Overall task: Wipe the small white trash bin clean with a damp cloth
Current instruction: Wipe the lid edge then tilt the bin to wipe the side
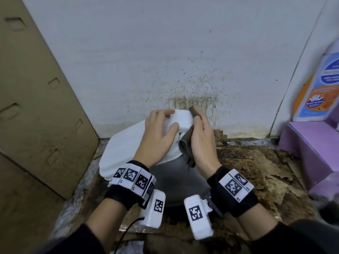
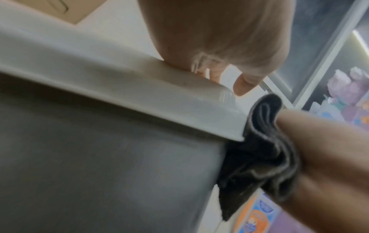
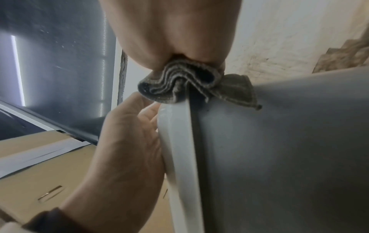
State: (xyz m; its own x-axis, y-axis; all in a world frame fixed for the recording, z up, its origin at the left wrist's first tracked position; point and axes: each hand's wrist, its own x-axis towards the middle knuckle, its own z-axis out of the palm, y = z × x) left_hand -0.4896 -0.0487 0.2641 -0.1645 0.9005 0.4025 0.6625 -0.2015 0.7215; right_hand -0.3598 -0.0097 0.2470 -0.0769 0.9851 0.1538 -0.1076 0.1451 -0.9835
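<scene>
The small trash bin has a white lid (image 1: pixel 124 147) and a grey body (image 1: pixel 176 180), and it stands by the wall. My left hand (image 1: pixel 157 129) lies on the lid's far end, with fingers and thumb curled over its edge. My right hand (image 1: pixel 201 140) grips a bunched grey cloth (image 1: pixel 187 147) and presses it against the lid's right rim. In the left wrist view the cloth (image 2: pixel 259 157) sits where the white rim (image 2: pixel 139 97) meets the grey wall. In the right wrist view the cloth (image 3: pixel 179 83) folds over the rim (image 3: pixel 175 141), with my left hand (image 3: pixel 123 141) beside it.
A tall cardboard box (image 1: pixel 36 107) stands close on the left. The white wall (image 1: pixel 192 88) behind the bin carries brown stains. A purple box (image 1: pixel 311 147) and a bottle with an orange and blue label (image 1: pixel 319 85) stand at the right. Torn brown board (image 1: pixel 256 171) covers the floor.
</scene>
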